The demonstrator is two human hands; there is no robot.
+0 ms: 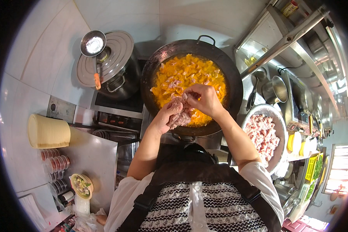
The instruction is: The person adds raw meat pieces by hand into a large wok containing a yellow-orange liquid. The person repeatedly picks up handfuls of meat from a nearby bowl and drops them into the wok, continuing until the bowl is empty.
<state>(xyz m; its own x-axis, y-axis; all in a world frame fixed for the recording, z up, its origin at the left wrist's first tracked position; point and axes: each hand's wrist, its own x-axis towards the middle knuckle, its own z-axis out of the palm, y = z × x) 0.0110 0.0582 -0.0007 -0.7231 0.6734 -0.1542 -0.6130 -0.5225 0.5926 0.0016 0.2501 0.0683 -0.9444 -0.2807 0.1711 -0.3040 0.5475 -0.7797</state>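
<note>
My left hand [164, 116] holds a clump of raw, coated meat [179, 115] above the near edge of a large black wok [235, 87]. At the clump's upper right, my right hand [204, 100] pinches some of the meat between thumb and fingers. Pieces of frying meat [174, 84] float in bubbling yellow-orange oil in the wok. To the right stands a big metal bowl [282, 136] of raw cut meat [262, 136].
A lidded stockpot [120, 87] with a ladle [93, 43] on its lid stands left of the wok. Stacked containers [49, 132] and a bowl of food [81, 187] are on the left steel counter [100, 162]. A metal rail [281, 45] and a saucepan [275, 90] are at right.
</note>
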